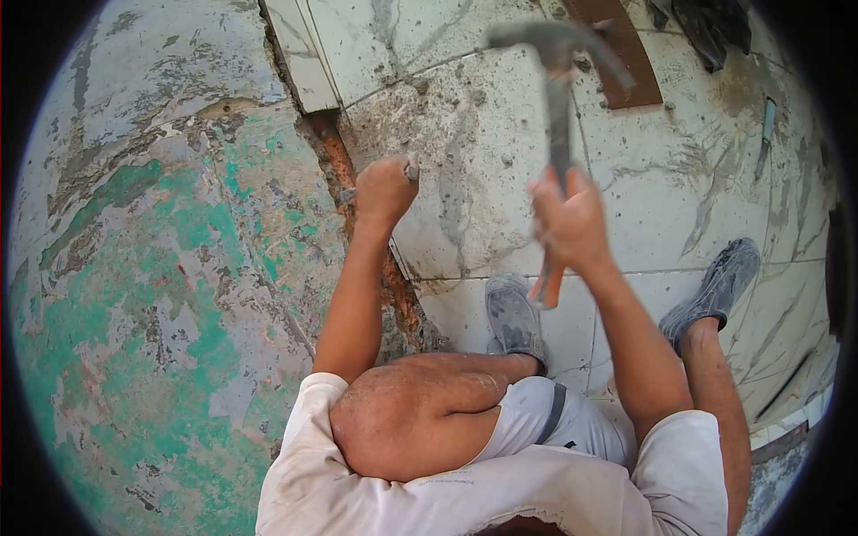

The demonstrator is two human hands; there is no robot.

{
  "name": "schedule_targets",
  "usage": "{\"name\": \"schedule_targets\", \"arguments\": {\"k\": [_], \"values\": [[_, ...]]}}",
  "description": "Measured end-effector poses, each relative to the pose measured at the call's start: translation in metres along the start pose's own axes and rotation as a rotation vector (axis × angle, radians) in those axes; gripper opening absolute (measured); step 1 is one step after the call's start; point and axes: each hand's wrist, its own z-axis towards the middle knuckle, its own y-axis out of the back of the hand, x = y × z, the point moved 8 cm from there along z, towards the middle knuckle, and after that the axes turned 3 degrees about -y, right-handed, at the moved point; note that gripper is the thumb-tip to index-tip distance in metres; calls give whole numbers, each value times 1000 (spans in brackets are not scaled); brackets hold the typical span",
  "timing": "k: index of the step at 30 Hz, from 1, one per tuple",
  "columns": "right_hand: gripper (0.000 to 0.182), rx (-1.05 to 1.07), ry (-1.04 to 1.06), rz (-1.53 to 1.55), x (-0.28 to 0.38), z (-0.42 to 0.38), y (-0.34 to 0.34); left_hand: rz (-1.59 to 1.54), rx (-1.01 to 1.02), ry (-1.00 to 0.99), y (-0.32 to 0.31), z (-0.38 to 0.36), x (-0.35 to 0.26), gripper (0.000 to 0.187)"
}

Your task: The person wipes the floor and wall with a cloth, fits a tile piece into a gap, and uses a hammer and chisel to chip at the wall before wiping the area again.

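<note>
My left hand (386,191) is wrapped round a metal chisel (412,168). Its struck end shows on the right of the fist, and its other end points left at the broken groove (334,154) along the foot of the wall. Raised over the floor tiles, my right hand (570,219) grips a claw hammer (559,107) by the lower handle. The hammer head is up and away from the chisel, slightly smeared by motion.
Peeling green and grey paint covers the wall (179,268) on the left. Rubble and dust lie on the white tiled floor (465,214). A brown strip (626,62), a black bag (710,31) and a blue-handled tool (766,129) lie further off. My dusty shoes (517,317) rest on the tiles.
</note>
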Motion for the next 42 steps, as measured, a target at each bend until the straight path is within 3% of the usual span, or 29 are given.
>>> {"name": "schedule_targets", "arguments": {"k": [2,4,7,9,16,23,29,32,34,35,37,39,40,41,42], "values": [[17,-8,17,266,35,1,12,-2,6,4,7,2,-9,34],[18,-6,61,338,47,-2,19,-3,18,14,6,0,-9,35],[17,11,66,363,35,-8,21,29,-30,-39,-4,-7,5,28],[17,19,34,360,23,-12,17,50,-19,25,-9,-14,18,25],[17,49,-31,316,9,-18,14,48,2,11,-5,-46,-28,27],[16,85,-17,301,10,-26,5,16,-183,35,18,-40,-7,31],[18,56,262,468,53,-35,10,-1,-205,38,18,-39,-1,30],[19,32,212,596,12,-46,-13,-28,-209,48,22,-39,2,29],[24,104,22,53,-78,-53,-46,-44,-219,43,23,-40,3,29],[24,102,33,51,-95,-50,-44,-65,-220,63,20,-41,10,29],[19,222,236,-445,-91,-48,-53,-84,-222,72,14,-35,15,29],[33,176,24,-474,-91,-31,-30,-56,-214,31,3,-41,14,36],[17,121,-41,-297,-85,-23,-19,-59,-192,35,2,-49,10,36],[26,26,55,-112,-45,-18,-9,-60,-186,29,6,-43,4,35],[19,2,-5,-30,-27,-11,3,-60,-178,24,9,-39,-1,34]]}}
